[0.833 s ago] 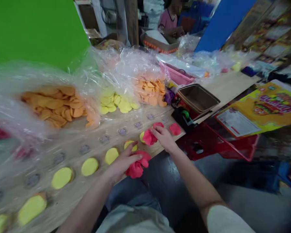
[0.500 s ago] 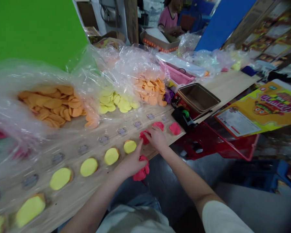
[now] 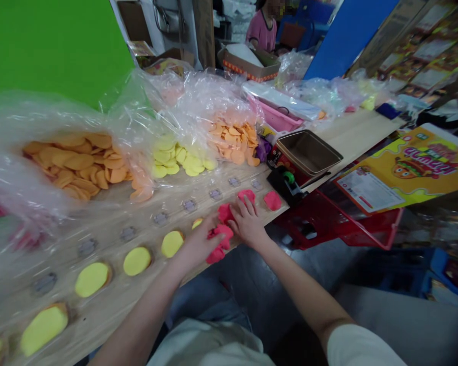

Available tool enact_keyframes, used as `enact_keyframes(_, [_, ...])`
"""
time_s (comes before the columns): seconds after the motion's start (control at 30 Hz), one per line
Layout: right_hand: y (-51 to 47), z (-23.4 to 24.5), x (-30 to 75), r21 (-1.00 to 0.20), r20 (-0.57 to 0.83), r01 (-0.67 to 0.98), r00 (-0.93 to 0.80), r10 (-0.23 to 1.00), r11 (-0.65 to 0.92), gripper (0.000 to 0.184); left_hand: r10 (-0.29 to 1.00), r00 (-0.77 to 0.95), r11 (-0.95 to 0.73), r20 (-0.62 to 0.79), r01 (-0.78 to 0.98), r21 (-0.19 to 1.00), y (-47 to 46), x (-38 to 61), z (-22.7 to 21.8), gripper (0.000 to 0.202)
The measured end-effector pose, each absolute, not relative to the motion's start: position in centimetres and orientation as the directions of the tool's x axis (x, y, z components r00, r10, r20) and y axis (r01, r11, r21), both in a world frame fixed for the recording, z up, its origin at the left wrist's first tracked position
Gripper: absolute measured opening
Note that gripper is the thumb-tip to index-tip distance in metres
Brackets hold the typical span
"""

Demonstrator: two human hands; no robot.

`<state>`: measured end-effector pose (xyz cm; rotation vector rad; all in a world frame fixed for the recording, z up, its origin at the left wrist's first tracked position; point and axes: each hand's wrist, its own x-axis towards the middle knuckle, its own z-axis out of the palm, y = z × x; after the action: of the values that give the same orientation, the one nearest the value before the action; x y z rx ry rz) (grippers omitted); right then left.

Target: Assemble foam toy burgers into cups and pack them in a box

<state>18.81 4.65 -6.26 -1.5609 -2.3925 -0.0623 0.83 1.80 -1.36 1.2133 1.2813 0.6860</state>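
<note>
Several red foam pieces (image 3: 218,244) are bunched in my left hand (image 3: 198,245), whose fingers are closed on them above the table's front edge. My right hand (image 3: 248,223) is beside it, fingers spread and touching the red pieces on the table. One red piece (image 3: 224,212) lies by its thumb, and another red piece (image 3: 246,195) is at its fingertips. A separate red piece (image 3: 272,201) lies further right. Leftward along the table runs a row of yellow-topped stacks (image 3: 137,261) with orange below; my left hand partly covers the nearest one.
Behind the row lie small grey patterned pieces (image 3: 161,218). Clear plastic bags spill orange discs (image 3: 80,161), yellow discs (image 3: 183,158) and light orange pieces (image 3: 236,140). A tape dispenser (image 3: 286,186) and an open tin (image 3: 309,152) stand right. A person (image 3: 262,30) sits beyond.
My left hand has risen slightly with the red pieces and now covers part of the nearest yellow stack. My right hand's fingers have spread, and it has shifted slightly. The view moved a little.
</note>
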Motion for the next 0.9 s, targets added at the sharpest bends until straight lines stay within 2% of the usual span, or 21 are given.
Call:
enact_keyframes(0.07, [4.4, -6.5, 18.9, -0.130, 0.299, 0.907, -0.348, 0.888, 0.400, 0.038, 0.901, 0.230, 0.376, -0.368, 0.013, 0.927, 1.2, -0.6, -0.2, 0.054])
enact_keyframes(0.13, [4.3, -6.7, 19.0, -0.145, 0.320, 0.908, -0.332, 0.887, 0.392, 0.036, 0.872, 0.243, 0.467, -0.425, -0.151, 0.871, 0.6, -1.9, 0.6, 0.055])
enact_keyframes(0.27, [4.0, -6.4, 18.9, -0.245, 0.316, 0.882, -0.321, 0.893, 0.403, 0.033, 0.879, 0.218, 0.476, -0.424, -0.346, 0.809, -0.6, -3.4, 0.6, 0.041])
enact_keyframes(0.3, [3.8, -6.0, 18.6, -0.310, 0.329, 0.863, -0.296, 0.897, 0.399, 0.034, 0.886, 0.209, 0.463, -0.413, -0.367, 0.807, -0.8, -3.5, 0.4, 0.039])
enact_keyframes(0.37, [3.4, -5.0, 17.5, -0.513, 0.319, 0.773, -0.232, 0.919, 0.373, 0.038, 0.895, 0.204, 0.446, -0.397, -0.378, 0.811, -1.1, -3.5, 0.2, 0.041])
enact_keyframes(0.4, [3.2, -4.4, 16.8, -0.641, 0.264, 0.686, -0.223, 0.938, 0.344, 0.039, 0.899, 0.196, 0.438, -0.392, -0.368, 0.820, -1.1, -3.4, 0.1, 0.044])
enact_keyframes(0.47, [3.1, -3.5, 15.2, -0.856, 0.068, 0.474, -0.294, 0.953, 0.207, 0.036, 0.908, 0.165, 0.419, -0.386, -0.314, 0.852, -1.3, -3.2, 0.0, 0.053])
enact_keyframes(0.53, [3.3, -2.8, 13.9, -0.938, -0.084, 0.341, -0.387, 0.918, 0.058, 0.027, 0.910, 0.099, 0.414, -0.402, -0.222, 0.883, -1.5, -3.2, -0.2, 0.058])
enact_keyframes(0.6, [3.8, -2.3, 13.2, -0.933, -0.068, 0.354, -0.336, 0.940, 0.059, 0.022, 0.893, 0.039, 0.449, -0.448, -0.141, 0.882, -1.9, -3.7, -0.6, 0.055])
enact_keyframes(0.67, [4.4, -2.0, 12.9, -0.890, 0.048, 0.426, -0.269, 0.962, 0.163, 0.018, 0.866, -0.004, 0.497, -0.501, -0.116, 0.860, -2.5, -4.5, -1.0, 0.051])
enact_keyframes(0.73, [4.9, -1.9, 12.7, -0.866, 0.079, 0.438, -0.360, 0.929, 0.243, 0.016, 0.847, -0.024, 0.524, -0.530, -0.116, 0.843, -3.1, -5.4, -1.4, 0.050])
enact_keyframes(0.8, [5.2, -2.3, 12.3, -0.848, 0.027, 0.449, -0.495, 0.868, 0.283, 0.015, 0.843, -0.042, 0.530, -0.536, -0.095, 0.842, -3.6, -6.0, -1.5, 0.055])
enact_keyframes(0.83, [5.3, -2.6, 12.0, -0.814, 0.006, 0.492, -0.523, 0.852, 0.308, 0.015, 0.844, -0.043, 0.531, -0.535, -0.073, 0.844, -3.7, -6.1, -1.5, 0.058])
enact_keyframes(0.9, [5.4, -3.5, 11.6, -0.672, 0.012, 0.634, -0.508, 0.861, 0.383, 0.015, 0.851, -0.046, 0.524, -0.524, -0.009, 0.852, -3.8, -5.9, -1.3, 0.062])
